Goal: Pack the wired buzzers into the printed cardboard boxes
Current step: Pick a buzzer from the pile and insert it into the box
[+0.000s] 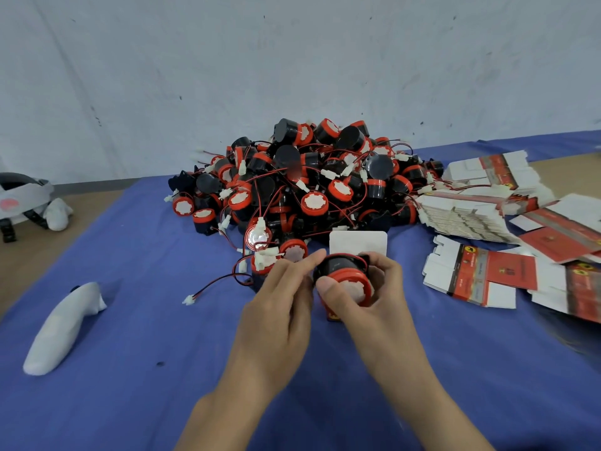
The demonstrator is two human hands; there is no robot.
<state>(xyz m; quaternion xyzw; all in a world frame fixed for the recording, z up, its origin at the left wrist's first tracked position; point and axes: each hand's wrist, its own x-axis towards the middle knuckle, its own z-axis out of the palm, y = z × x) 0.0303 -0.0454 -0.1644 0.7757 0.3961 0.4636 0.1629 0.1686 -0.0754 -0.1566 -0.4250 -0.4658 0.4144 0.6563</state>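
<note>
A buzzer heap (302, 183) lies just behind the held buzzer (344, 271), flattened boxes (481, 203) beside.

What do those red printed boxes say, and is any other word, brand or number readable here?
No text here is legible.
Flat red-and-white printed cardboard boxes: lettering and yellow emblems, too blurred to read.
Black-and-red round buzzer gripped by the right hand: no marking visible.
Pile of black-and-red buzzers: none readable.

One buzzer (341, 267) in the right grip (374, 296), left grip (280, 296) against it, before the buzzer heap (309, 183) on blue cloth (146, 327)
</note>
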